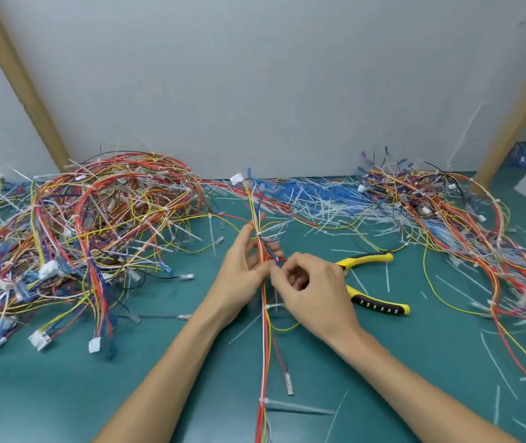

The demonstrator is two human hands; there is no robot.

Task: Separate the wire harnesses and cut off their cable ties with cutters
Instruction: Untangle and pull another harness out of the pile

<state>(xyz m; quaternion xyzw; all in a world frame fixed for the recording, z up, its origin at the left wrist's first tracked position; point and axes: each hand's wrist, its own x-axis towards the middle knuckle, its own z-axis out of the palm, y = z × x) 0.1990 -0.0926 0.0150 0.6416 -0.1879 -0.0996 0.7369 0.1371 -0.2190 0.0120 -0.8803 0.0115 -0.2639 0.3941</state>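
Note:
A single wire harness of red, yellow, orange and white wires runs from the front edge up to a white connector. White cable ties bind it at several spots. My left hand holds the harness from the left at mid-length. Against it from the right, my right hand pinches the wires with thumb and forefinger. Just behind my right hand, the yellow-and-black cutters lie on the green mat with handles spread; no hand touches them.
A big tangled pile of harnesses covers the left of the mat. Another pile lies at the right. Cut tie scraps litter the back centre. A white wall stands behind, with tan posts on both sides.

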